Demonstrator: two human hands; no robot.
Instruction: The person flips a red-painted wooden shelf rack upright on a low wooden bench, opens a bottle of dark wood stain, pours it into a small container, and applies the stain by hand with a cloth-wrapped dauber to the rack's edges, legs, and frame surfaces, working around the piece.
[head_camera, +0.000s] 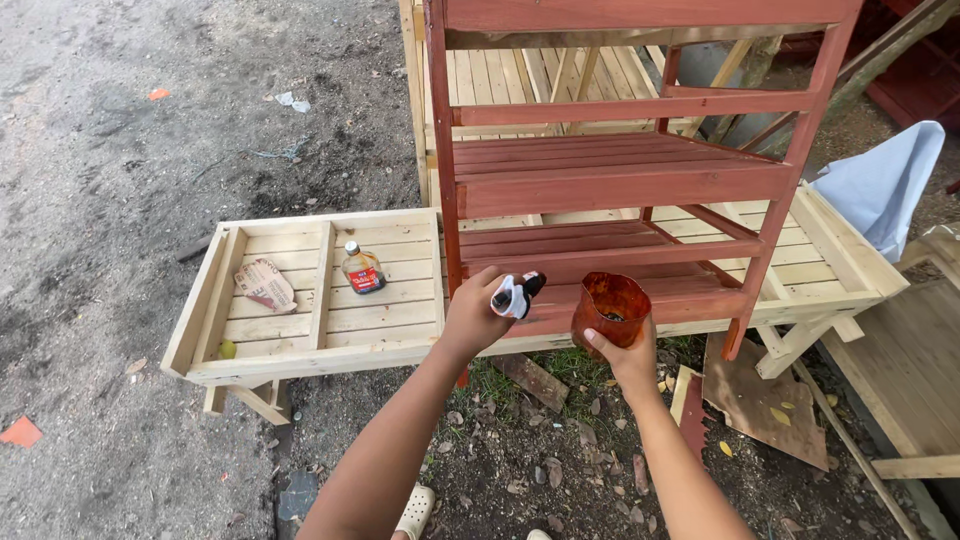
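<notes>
My left hand (478, 315) grips a small stained cloth-wrapped pad (517, 294), white and black, held up against the lower rail of a red-brown stained wooden shelf rack (620, 185). My right hand (632, 357) holds a reddish stain-coated plastic cup (609, 308) just right of the pad, in front of the rack's lowest slatted shelf. The rack stands on an unpainted pale wooden frame (330, 300).
On the pale frame lie a small glass bottle (362, 268) with a red label and a folded sheet of sandpaper (266, 285). A light blue cloth (885, 185) hangs at the right. Scrap boards (760, 400) and leaves litter the dirt ground below.
</notes>
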